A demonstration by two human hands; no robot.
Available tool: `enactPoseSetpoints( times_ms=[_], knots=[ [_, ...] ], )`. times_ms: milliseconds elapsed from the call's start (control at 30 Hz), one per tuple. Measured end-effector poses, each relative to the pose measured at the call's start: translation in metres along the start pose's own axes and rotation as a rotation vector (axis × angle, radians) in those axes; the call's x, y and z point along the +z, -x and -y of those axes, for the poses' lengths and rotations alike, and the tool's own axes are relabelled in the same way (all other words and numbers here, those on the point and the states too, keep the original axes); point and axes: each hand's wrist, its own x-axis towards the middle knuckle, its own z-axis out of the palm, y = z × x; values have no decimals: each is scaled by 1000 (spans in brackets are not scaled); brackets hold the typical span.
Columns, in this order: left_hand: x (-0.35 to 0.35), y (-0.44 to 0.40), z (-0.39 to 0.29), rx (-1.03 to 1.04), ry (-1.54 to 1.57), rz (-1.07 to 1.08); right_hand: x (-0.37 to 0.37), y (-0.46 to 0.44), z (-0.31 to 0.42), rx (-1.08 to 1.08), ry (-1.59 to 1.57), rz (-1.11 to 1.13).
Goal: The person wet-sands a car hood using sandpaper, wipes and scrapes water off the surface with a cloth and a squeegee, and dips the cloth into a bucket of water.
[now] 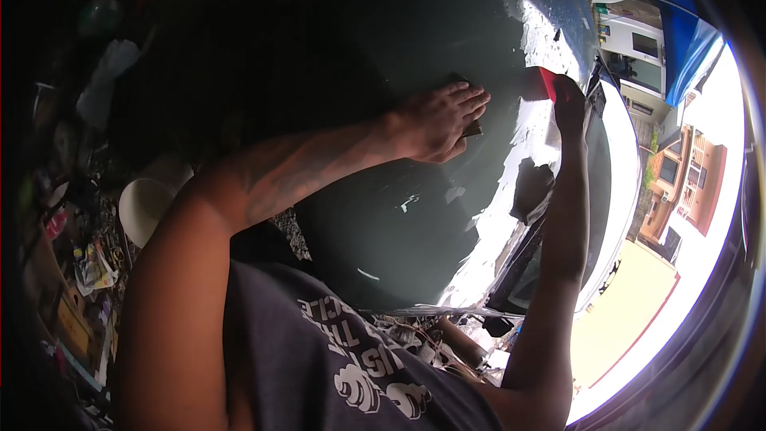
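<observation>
A curved, dull grey-green car panel (383, 223) spreads in front of me, with a bright white sunlit band along its right side. My left hand (443, 120) lies over a dark flat sanding pad (474, 128) and presses it onto the panel; only the pad's edges show past the fingers. Farther right, my right hand (570, 104) is closed on a thin red flat piece (548, 83), much like a spreader, against the bright band. Shade hides most of the right fingers. Light flecks, perhaps wet spots or reflections, dot the panel.
A pale bucket (145, 209) stands at the left among cluttered tools and packets (96, 267). Hoses and parts lie below the panel's near edge, beside a brownish cylinder (463, 341). Sideways at the right appear a blue tarp (678, 40) and houses (694, 172).
</observation>
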Motion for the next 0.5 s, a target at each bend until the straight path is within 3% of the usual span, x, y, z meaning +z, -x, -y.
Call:
enactPoseSetpoints(
  times_ms=[133, 200, 267, 333, 500],
  knots=[
    [-4, 1, -2, -18, 29, -10, -1, 49, 91, 62, 137, 58],
    [-2, 0, -3, -32, 26, 15, -7, 91, 136, 115, 44, 113],
    [-1, -1, -2, -51, 66, -13, -22, 122, 171, -75, 33, 119],
    [0, 0, -6, -63, 113, -34, -40, 138, 203, -53, -70, 181],
    [0, -2, -5, -67, 26, -6, -76, 149, 161, 116, -17, 244]
  ],
)
